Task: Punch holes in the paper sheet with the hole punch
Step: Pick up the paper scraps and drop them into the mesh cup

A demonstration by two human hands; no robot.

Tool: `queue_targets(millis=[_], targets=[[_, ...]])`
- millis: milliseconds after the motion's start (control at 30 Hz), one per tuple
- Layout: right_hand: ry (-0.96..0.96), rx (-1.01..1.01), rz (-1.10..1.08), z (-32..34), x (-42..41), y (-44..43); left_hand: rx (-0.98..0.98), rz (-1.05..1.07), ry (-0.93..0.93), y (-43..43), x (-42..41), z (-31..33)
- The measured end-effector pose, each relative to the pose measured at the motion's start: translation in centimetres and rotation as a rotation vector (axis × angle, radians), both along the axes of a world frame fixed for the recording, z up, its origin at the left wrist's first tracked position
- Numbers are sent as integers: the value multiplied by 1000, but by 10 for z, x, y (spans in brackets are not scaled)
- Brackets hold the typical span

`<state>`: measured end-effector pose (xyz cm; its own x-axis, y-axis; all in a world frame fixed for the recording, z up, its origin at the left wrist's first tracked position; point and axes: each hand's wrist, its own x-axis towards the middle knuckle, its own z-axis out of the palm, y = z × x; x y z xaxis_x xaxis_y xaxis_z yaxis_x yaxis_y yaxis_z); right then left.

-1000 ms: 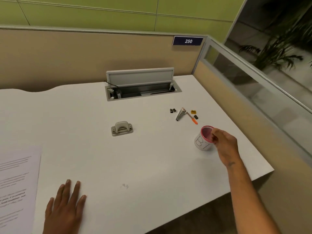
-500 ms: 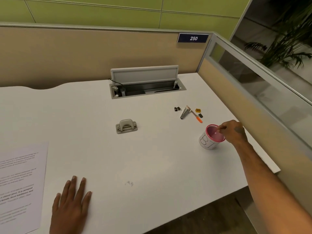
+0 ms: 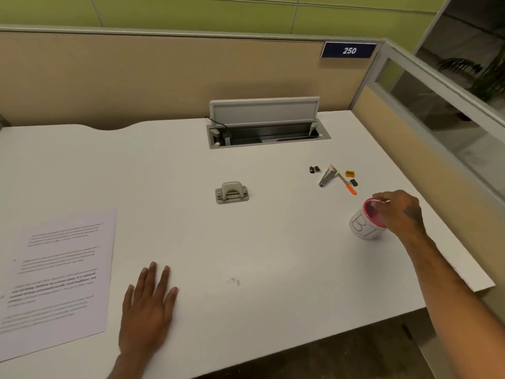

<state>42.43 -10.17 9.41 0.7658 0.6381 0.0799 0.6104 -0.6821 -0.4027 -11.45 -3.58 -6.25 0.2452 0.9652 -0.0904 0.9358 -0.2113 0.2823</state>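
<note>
A grey hole punch (image 3: 232, 193) stands alone near the middle of the white desk (image 3: 246, 255). The printed paper sheet (image 3: 56, 277) lies flat at the left, near the front edge. My left hand (image 3: 149, 307) rests palm down on the desk just right of the sheet, fingers spread, holding nothing. At the right, my right hand (image 3: 400, 212) grips the pink rim of a white cup (image 3: 364, 224) with letters on its side; the cup is tilted.
Small office items lie behind the cup: black binder clips (image 3: 314, 169), a nail clipper (image 3: 326, 177), an orange-tipped tool (image 3: 349, 188) and a yellow sharpener (image 3: 349, 173). An open cable hatch (image 3: 266, 127) sits at the back. Partition walls bound the desk's back and right.
My right hand shifted from the cup's near side to over its far rim, and the cup now tilts. The view has swung left, showing more of the sheet. My left hand has stayed flat.
</note>
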Motion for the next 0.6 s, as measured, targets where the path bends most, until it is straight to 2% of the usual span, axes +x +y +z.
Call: queue_targets(millis=[67, 133, 233, 300, 433, 600], targets=[[94, 148, 37, -9, -38, 1, -3, -7, 12, 0, 0, 2], [207, 213, 140, -27, -93, 0, -9, -8, 26, 0, -1, 2], [452, 110, 313, -64, -182, -7, -11, -17, 56, 0, -2, 1], [543, -11, 429, -87, -227, -8, -6, -21, 54, 0, -3, 1], [580, -146, 513, -110, -268, 0, -8, -29, 50, 0, -5, -2], [563, -148, 510, -118, -276, 15, -6, -29, 41, 1, -5, -7]])
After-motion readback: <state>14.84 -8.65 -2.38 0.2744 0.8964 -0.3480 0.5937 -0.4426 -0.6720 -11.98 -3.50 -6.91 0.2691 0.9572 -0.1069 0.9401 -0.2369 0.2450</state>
